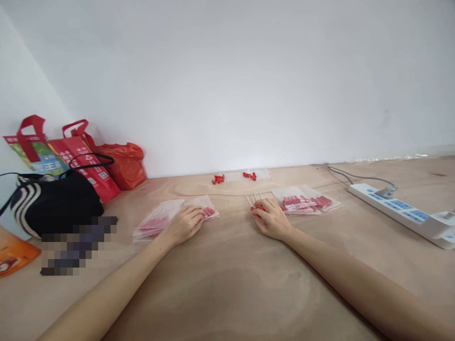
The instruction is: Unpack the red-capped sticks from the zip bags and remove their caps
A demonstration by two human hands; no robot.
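Note:
My left hand point(186, 225) lies palm down, its slightly bent fingers touching a small clear zip bag point(210, 213) with red pieces inside. Left of it is a stack of similar zip bags point(154, 222), partly covered by the hand. My right hand point(273, 220) has its fingers curled round several small red pieces point(258, 209). Thin white sticks point(253, 197) extend from these pieces towards the wall. Just right of that hand, more filled zip bags point(302, 200) overlap in a pile.
Loose red pieces point(218, 179) lie at the back near the wall, beside a clear bag point(263, 175) with red pieces on it. A white power strip point(398, 208) with a grey cable is at right. A black bag point(59, 203) and red bags point(124, 163) stand at left.

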